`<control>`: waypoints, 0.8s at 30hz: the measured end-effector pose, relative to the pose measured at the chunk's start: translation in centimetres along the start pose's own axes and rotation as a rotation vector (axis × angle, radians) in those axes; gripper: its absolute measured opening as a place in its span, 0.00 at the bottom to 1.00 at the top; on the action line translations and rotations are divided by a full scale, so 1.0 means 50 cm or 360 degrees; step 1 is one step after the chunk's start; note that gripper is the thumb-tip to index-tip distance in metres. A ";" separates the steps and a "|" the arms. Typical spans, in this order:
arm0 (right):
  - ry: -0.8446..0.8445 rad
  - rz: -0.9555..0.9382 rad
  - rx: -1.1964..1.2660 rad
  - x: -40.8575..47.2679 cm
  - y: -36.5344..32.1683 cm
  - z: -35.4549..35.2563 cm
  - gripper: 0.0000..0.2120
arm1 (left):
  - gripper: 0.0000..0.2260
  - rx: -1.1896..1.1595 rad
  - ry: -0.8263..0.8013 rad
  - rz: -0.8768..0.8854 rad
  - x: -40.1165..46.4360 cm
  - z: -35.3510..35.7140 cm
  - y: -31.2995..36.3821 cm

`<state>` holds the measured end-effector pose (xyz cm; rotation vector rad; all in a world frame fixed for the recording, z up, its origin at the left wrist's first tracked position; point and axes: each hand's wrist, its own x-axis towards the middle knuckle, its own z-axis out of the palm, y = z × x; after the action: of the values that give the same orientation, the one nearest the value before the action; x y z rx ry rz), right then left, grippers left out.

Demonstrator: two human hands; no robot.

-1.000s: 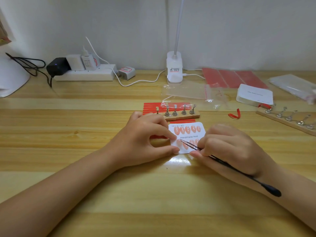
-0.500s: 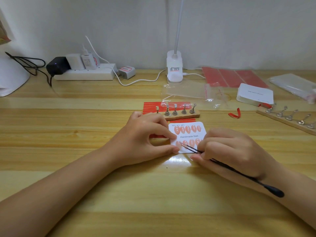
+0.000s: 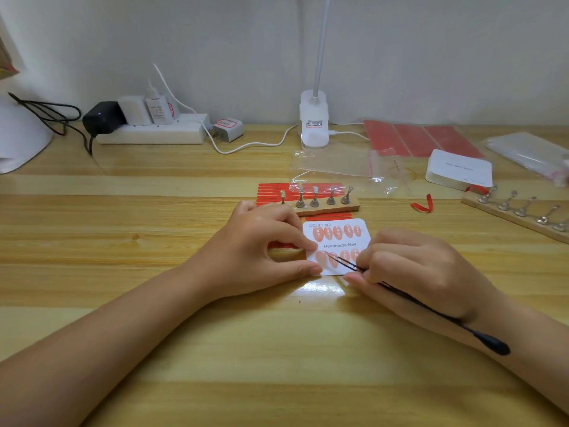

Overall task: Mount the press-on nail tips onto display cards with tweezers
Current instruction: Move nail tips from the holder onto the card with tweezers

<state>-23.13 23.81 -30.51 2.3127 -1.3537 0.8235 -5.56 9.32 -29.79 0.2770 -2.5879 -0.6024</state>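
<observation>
I see my left hand [image 3: 261,251] resting on the tabletop [image 3: 154,349], its forefinger and thumb curled and pinching the left edge of the white display card [image 3: 338,245], one at the card's middle, the other at its near corner. The card lies flat between my two hands and reads "Handmade Nail"; a row of five orange nail tips [image 3: 337,232] sits along its far side, and a second row along its near side is partly covered by my right hand.

My right hand [image 3: 412,272] has its fingers curled tight around black tweezers [image 3: 345,262]. The tweezer points reach leftward from those fingers and touch down at the near-row nail tips, close to my left forefinger; whether they grip a tip I cannot tell. The rounded black tail of the tweezers sticks out past my right wrist.

Just beyond my left hand stands a wooden holder [image 3: 326,208] with small metal stands, lying on red strips [image 3: 277,192]. Beyond my right hand lie a clear plastic bag [image 3: 338,164], a stack of white cards [image 3: 458,171] and a second wooden holder [image 3: 520,215]. Farther back, a white lamp base [image 3: 314,124] and a power strip [image 3: 154,134] sit against the wall.
</observation>
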 end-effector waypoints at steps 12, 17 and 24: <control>-0.0041 -0.0010 -0.0069 0.011 -0.011 -0.002 0.17 | 0.13 -0.0021 -0.0001 -0.0006 -0.001 0.001 0.000; -0.0021 -0.0054 -0.0104 0.009 -0.015 -0.006 0.16 | 0.12 -0.0029 -0.0002 -0.0017 0.000 0.001 0.000; 0.0399 0.0424 0.0348 0.015 -0.027 -0.009 0.16 | 0.12 -0.0041 -0.0014 -0.0026 -0.002 -0.001 0.002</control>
<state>-21.79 24.22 -29.68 2.1145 -1.5411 1.3563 -5.47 9.42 -29.75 0.2878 -2.5869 -0.6432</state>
